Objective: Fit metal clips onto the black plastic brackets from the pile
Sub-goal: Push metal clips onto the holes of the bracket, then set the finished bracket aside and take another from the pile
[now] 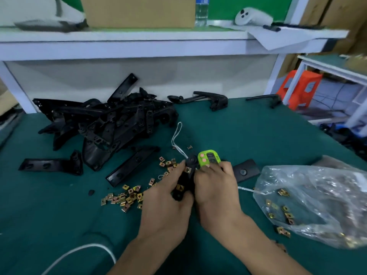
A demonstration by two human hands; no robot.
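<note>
A narrow black plastic bracket (186, 178) stands between my two hands near the middle of the green table, with two brass-coloured metal clips (180, 187) fitted on it. My left hand (166, 201) grips its lower end from the left. My right hand (215, 187) grips it from the right, fingers curled against its side. Loose metal clips (127, 197) lie scattered to the left of my hands. The pile of black brackets (107, 124) fills the back left of the table.
A clear plastic bag (317, 203) with more clips lies at the right. A green counter device (209, 158) with a white cord sits just behind my hands. Single black brackets (217, 99) lie at the back and one (245, 171) beside my right hand. A white shelf (139, 46) runs overhead.
</note>
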